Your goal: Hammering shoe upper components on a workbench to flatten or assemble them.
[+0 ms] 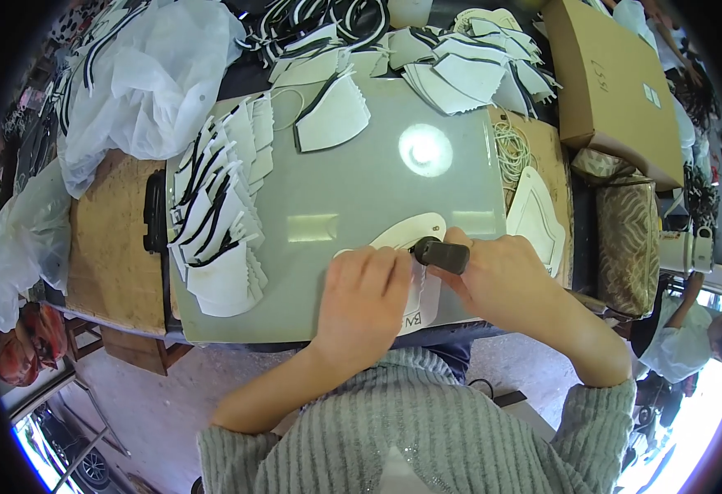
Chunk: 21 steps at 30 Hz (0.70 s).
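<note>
My left hand [361, 300] presses down on a curved cream-white template [414, 229] near the front edge of the work surface, its fingers close together and bent. A small hole shows at the template's upper right corner. My right hand [497, 272] is closed round a dark, short-handled tool [445, 255], just right of my left fingers. The tool's tip and the part it touches are hidden. A white piece with dark lettering [411, 319] shows below the tool, between my hands.
Overlapping white pieces with black edging [221, 222] lie at the left of the grey mat [336, 189]. More white pieces [460, 70] and black-and-white strips [320, 20] lie at the back. Another white template [534, 216], coiled cord [512, 152] and a cardboard box [616, 90] stand right.
</note>
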Each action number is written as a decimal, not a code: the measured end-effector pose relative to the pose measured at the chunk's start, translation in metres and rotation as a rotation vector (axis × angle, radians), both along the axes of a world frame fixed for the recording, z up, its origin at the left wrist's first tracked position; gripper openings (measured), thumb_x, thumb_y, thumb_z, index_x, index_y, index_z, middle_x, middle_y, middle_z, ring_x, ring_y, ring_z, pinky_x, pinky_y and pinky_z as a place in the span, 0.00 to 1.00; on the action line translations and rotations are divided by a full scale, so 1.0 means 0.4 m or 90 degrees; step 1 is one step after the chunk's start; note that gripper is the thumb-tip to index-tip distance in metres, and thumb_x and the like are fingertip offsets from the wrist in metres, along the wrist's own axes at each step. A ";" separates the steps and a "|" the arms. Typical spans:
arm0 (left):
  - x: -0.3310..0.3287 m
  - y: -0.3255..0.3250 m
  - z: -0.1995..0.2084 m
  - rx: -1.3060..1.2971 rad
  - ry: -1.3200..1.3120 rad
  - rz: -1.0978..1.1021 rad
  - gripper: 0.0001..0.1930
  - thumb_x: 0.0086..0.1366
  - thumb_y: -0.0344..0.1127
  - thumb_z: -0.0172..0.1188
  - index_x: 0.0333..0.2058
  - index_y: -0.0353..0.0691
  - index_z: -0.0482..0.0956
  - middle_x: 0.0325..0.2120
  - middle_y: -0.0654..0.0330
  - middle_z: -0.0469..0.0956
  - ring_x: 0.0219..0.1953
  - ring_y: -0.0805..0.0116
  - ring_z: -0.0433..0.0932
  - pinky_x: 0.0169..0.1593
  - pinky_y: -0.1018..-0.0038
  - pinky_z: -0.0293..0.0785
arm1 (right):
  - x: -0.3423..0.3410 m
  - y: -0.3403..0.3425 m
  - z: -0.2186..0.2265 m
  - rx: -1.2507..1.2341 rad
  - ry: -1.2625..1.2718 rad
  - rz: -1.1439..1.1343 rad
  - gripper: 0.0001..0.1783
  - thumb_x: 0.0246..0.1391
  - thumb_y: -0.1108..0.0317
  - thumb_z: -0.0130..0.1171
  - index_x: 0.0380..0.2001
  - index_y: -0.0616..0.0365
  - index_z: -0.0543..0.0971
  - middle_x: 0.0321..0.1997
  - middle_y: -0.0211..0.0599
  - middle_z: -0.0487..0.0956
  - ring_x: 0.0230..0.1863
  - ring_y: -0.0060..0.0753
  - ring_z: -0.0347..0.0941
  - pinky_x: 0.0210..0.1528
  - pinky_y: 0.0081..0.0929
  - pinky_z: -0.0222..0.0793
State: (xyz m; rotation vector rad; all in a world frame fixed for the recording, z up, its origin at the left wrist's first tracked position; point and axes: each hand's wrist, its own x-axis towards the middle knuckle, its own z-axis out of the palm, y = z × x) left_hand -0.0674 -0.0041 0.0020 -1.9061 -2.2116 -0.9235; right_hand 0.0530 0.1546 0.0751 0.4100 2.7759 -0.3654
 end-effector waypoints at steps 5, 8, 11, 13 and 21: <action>-0.009 -0.024 -0.007 0.029 -0.134 0.033 0.15 0.52 0.30 0.63 0.41 0.34 0.81 0.39 0.57 0.76 0.42 0.57 0.75 0.47 0.63 0.70 | 0.009 0.001 -0.016 -0.032 -0.034 -0.052 0.14 0.63 0.56 0.57 0.39 0.57 0.73 0.24 0.37 0.80 0.23 0.45 0.78 0.22 0.41 0.69; -0.004 -0.027 -0.015 0.018 -0.043 0.014 0.18 0.53 0.32 0.59 0.43 0.33 0.80 0.40 0.56 0.75 0.45 0.58 0.74 0.50 0.62 0.70 | 0.011 -0.002 -0.020 -0.030 0.029 -0.080 0.14 0.63 0.57 0.58 0.41 0.56 0.74 0.23 0.38 0.78 0.23 0.47 0.78 0.22 0.42 0.69; -0.004 -0.030 -0.008 -0.005 0.010 -0.007 0.19 0.53 0.32 0.59 0.45 0.33 0.80 0.42 0.56 0.75 0.46 0.58 0.74 0.50 0.62 0.70 | 0.010 0.002 -0.010 -0.035 0.033 -0.085 0.18 0.63 0.56 0.57 0.43 0.61 0.72 0.24 0.40 0.80 0.24 0.48 0.79 0.25 0.42 0.74; -0.007 -0.032 0.001 -0.018 0.009 -0.009 0.19 0.53 0.32 0.58 0.45 0.32 0.79 0.42 0.56 0.75 0.46 0.59 0.74 0.51 0.63 0.70 | 0.011 0.007 0.010 -0.068 0.094 -0.118 0.17 0.63 0.57 0.57 0.41 0.61 0.71 0.24 0.39 0.79 0.22 0.48 0.79 0.23 0.41 0.73; -0.021 -0.022 0.008 -0.041 -0.065 -0.054 0.22 0.49 0.27 0.61 0.47 0.35 0.81 0.42 0.58 0.73 0.44 0.58 0.73 0.48 0.62 0.70 | 0.019 -0.001 -0.013 -0.014 0.031 -0.061 0.14 0.61 0.60 0.60 0.36 0.58 0.69 0.22 0.38 0.76 0.21 0.44 0.78 0.20 0.38 0.72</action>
